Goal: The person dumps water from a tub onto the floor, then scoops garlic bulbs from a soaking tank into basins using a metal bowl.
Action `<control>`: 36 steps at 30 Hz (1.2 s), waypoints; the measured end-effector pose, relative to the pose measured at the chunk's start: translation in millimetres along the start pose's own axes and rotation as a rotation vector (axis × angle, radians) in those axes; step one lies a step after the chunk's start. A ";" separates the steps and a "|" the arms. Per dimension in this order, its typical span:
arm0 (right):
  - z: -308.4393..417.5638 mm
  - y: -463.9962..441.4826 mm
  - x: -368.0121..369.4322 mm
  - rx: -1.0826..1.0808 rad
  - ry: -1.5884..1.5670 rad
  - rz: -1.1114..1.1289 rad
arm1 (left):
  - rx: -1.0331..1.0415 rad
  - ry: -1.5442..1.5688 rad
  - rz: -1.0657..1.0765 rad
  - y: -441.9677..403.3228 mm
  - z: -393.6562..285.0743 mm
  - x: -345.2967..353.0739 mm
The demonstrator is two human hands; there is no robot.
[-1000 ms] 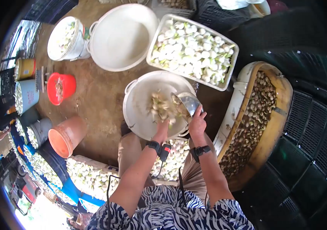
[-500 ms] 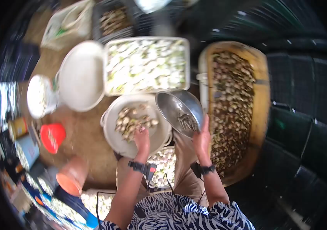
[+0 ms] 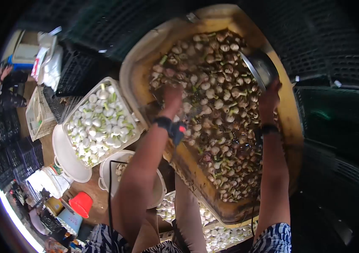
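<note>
A large yellow tub [image 3: 282, 105] holds many brownish garlic bulbs [image 3: 226, 105] lying in murky water. Over its right side, my right hand [image 3: 269, 95] is closed on the rim of a steel bowl [image 3: 264, 67], which is tilted on its side. My left hand [image 3: 172, 98] reaches among the bulbs at the tub's left; its fingers are blurred and partly hidden, so their pose is unclear.
Left of the tub stands a white tray [image 3: 65, 126] of cleaned white garlic [image 3: 97, 126]. A white basin [image 3: 159, 189] sits partly behind my left forearm. Nearby are a red bucket [image 3: 81, 204] and black crates [image 3: 78, 71]. Another person [image 3: 13, 88] is at far left.
My view has swung right to the tub. My left hand has left the bulbs in the white basin for those in the tub. My right hand has carried the steel bowl over the tub.
</note>
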State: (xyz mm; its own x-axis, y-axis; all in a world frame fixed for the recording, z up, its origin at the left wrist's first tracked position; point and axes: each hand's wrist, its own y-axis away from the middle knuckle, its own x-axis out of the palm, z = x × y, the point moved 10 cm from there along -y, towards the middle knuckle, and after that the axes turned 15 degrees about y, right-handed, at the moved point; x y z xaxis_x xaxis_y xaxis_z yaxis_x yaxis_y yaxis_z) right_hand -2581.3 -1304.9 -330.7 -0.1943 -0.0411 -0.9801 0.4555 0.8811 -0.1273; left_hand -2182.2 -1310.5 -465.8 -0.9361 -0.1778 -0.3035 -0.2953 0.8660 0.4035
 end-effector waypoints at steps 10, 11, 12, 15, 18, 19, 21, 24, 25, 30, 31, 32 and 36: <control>65.2 -27.2 112.1 -0.324 -0.192 0.029 | -0.198 -0.118 -0.048 -89.7 117.7 45.2; 63.2 -19.5 130.2 -0.299 -0.150 0.108 | -0.310 0.128 0.135 -86.5 136.3 65.3; 63.6 -11.8 141.0 -0.271 -0.115 0.185 | -0.308 0.121 0.133 -89.2 137.4 67.8; 58.8 20.0 147.2 -0.312 -0.228 0.214 | -0.633 0.115 0.272 -37.4 157.8 93.5; 50.6 50.0 147.3 -0.319 -0.276 0.238 | -0.709 0.472 0.507 9.5 154.1 120.7; 44.1 61.4 155.3 -0.292 -0.290 0.299 | -0.964 0.676 0.484 29.6 150.9 126.0; 29.0 87.8 167.0 -0.276 -0.308 0.425 | -0.545 0.349 0.660 20.9 193.5 122.0; -0.1 128.4 185.4 -0.182 -0.466 0.506 | -0.552 0.267 0.471 40.9 192.9 122.0; -0.8 133.1 175.4 -0.189 -0.462 0.508 | -0.778 0.409 0.456 48.8 222.7 134.7; -55.5 203.7 221.4 0.072 -0.327 0.638 | -0.587 0.504 0.310 67.1 219.7 167.1; -60.1 211.4 208.2 0.077 -0.331 0.634 | -0.590 0.375 0.235 71.4 209.7 159.2; -57.3 217.8 191.8 0.028 -0.442 0.611 | -0.565 0.247 0.216 79.9 197.1 154.9; -70.9 234.9 218.2 0.043 -0.610 0.620 | -0.367 0.262 0.143 100.1 192.0 159.5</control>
State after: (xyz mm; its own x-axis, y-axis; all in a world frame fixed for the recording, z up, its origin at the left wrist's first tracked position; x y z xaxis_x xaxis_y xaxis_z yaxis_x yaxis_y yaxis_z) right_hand -2578.3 -1073.6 -563.6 0.5932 0.1838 -0.7838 0.3600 0.8103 0.4625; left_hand -2324.3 -1162.4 -639.5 -0.9750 -0.2217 -0.0139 -0.1641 0.6765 0.7179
